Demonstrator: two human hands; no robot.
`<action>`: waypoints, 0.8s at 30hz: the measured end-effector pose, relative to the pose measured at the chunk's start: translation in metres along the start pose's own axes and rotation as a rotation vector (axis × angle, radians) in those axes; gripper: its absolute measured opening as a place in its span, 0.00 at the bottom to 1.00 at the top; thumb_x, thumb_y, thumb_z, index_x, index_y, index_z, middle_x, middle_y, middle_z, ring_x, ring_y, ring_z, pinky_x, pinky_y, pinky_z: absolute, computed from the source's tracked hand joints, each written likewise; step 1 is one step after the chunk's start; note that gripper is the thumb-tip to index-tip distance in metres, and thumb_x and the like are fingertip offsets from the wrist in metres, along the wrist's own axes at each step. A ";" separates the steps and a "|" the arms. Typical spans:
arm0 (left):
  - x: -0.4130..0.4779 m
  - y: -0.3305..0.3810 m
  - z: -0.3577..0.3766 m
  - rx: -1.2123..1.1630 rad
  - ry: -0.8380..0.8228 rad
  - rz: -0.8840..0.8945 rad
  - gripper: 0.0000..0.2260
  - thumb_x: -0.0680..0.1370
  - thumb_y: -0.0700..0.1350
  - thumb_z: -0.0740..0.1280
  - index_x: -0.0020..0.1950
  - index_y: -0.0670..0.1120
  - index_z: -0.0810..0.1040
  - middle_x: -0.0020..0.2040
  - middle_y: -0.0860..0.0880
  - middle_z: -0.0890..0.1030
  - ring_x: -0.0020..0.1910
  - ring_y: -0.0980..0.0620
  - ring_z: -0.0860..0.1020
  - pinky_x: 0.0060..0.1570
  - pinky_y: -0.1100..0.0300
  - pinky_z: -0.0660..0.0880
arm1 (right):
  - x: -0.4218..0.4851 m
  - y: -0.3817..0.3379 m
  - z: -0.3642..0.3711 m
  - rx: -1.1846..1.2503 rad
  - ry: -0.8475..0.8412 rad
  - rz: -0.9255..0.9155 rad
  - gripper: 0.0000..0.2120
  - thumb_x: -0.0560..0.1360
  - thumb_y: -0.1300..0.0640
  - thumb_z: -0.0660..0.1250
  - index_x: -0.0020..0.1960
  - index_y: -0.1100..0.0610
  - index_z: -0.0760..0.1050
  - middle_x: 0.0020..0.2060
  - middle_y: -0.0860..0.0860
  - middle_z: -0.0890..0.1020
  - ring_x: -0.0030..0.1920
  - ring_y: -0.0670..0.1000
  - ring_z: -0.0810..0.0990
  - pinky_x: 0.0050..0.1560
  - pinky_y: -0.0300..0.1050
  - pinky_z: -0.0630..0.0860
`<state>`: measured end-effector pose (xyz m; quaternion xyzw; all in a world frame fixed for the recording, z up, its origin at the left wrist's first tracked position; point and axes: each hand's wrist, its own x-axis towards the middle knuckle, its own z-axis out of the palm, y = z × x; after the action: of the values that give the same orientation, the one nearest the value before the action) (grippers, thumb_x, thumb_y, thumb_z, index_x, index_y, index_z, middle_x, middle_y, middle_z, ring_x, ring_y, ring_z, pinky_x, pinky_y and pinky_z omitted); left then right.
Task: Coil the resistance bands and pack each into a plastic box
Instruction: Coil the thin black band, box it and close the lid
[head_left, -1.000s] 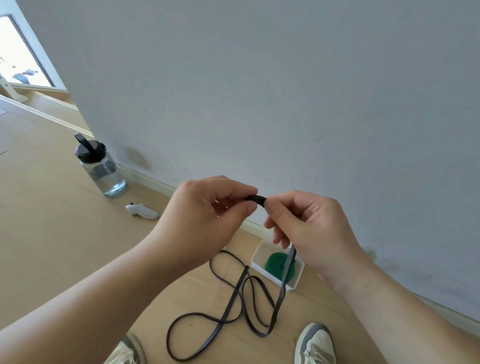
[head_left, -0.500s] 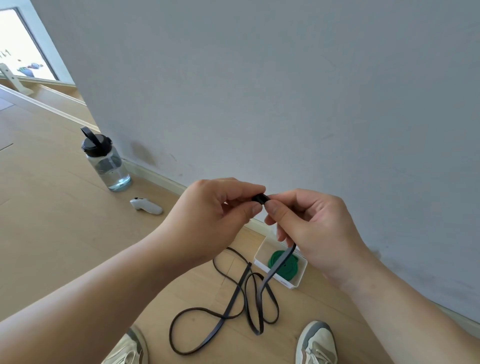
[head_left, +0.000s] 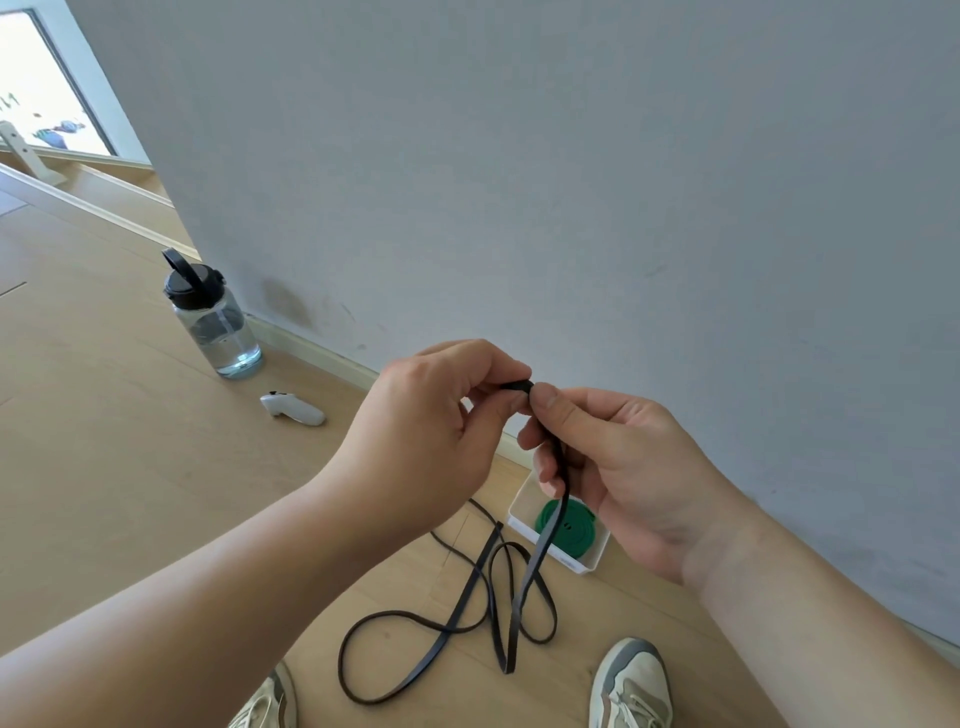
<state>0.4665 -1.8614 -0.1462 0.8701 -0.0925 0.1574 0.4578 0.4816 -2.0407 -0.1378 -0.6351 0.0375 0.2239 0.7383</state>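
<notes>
Both hands are up in front of the wall (head_left: 571, 182), meeting at chest height. The left hand (head_left: 431, 431) has its thumb and forefinger pinched on a tiny dark roll, the top end of the black band (head_left: 470, 587), with the other fingers curled in behind. The right hand (head_left: 618, 467) is right up against it, thumb tip and forefinger nipping the same band just beside that roll, and the remaining fingers are bent loosely inward. How tightly the roll is wound is hard to say, since the fingertips cover most of it.

From the right hand the black band drops straight down as a flat strip, passing in front of the box (head_left: 521, 500). It then sprawls on the floor (head_left: 104, 467) in several loose, crossing loops between the shoes (head_left: 631, 686) (only the toes show at the bottom edge).

The box is white, sits open against the skirting below the right hand, and holds a green band (head_left: 571, 527) wound into a neat flat coil.

Off to the left, well apart from the action, a clear bottle (head_left: 218, 322) with a black cap stands upright by the wall. A small white controller (head_left: 292, 409) lies on the floor near it.
</notes>
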 end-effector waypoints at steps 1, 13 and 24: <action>0.000 -0.001 0.001 -0.001 0.005 0.011 0.05 0.79 0.40 0.73 0.53 0.47 0.86 0.44 0.58 0.85 0.47 0.61 0.82 0.43 0.72 0.75 | 0.000 0.000 0.000 0.001 -0.004 -0.001 0.14 0.72 0.53 0.74 0.50 0.64 0.85 0.39 0.58 0.82 0.33 0.52 0.75 0.34 0.45 0.72; -0.001 0.000 0.007 -0.140 -0.051 -0.052 0.07 0.78 0.41 0.75 0.54 0.50 0.89 0.42 0.55 0.82 0.43 0.56 0.81 0.42 0.72 0.74 | 0.000 0.001 -0.003 -0.083 0.073 -0.061 0.07 0.79 0.60 0.71 0.48 0.64 0.84 0.35 0.56 0.79 0.34 0.52 0.74 0.32 0.44 0.71; 0.002 -0.004 -0.007 -0.116 -0.168 0.044 0.04 0.75 0.42 0.78 0.47 0.50 0.89 0.41 0.57 0.85 0.44 0.56 0.85 0.46 0.72 0.76 | -0.004 -0.004 -0.011 -0.126 -0.034 -0.020 0.09 0.78 0.60 0.71 0.50 0.66 0.84 0.35 0.57 0.80 0.35 0.52 0.76 0.35 0.45 0.73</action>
<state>0.4683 -1.8532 -0.1446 0.8499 -0.1588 0.0883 0.4946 0.4821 -2.0525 -0.1353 -0.6769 0.0046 0.2292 0.6994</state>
